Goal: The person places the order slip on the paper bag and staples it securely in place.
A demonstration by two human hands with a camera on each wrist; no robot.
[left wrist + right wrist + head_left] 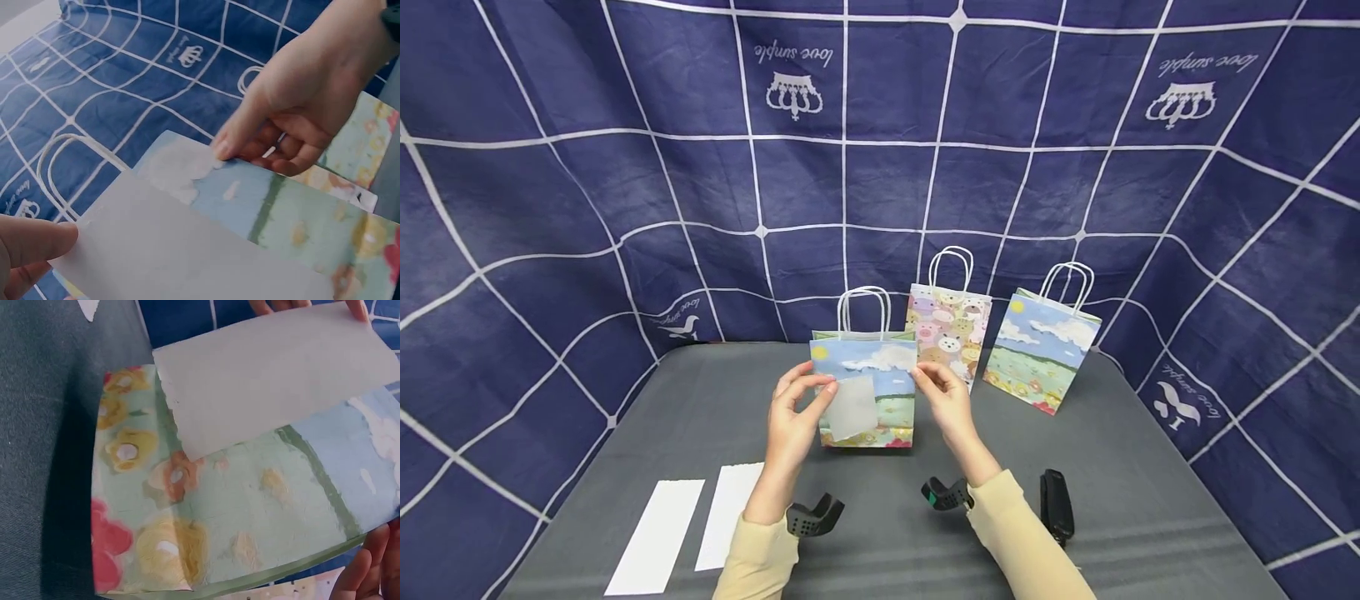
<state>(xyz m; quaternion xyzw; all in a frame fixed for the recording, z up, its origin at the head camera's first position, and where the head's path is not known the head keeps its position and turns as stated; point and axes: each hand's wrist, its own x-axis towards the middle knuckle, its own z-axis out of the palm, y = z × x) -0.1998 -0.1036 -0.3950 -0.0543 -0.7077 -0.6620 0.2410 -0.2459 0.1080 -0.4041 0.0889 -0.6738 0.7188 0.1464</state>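
A paper gift bag (895, 408) with a painted sky and flower field stands upright on the table, its white handles up. My left hand (793, 417) pinches a plain white piece of paper (855, 408) by its left side, thumb in front. In the right wrist view the paper (269, 381) lies slanted over the bag's front (250, 506), with one ragged edge. Whether the left fingers also grip the bag is hidden. My right hand (946, 400) pinches the bag's right edge near the top, its thumb on the front face in the left wrist view.
Behind stand an animal-print gift bag (951, 333) and, to the right, another painted-landscape bag (1041, 354). Two white paper strips (655, 537) lie at the front left. A black stapler-like object (1057, 504) lies by the right forearm. A blue gridded cloth (880, 192) hangs behind the grey table (880, 533).
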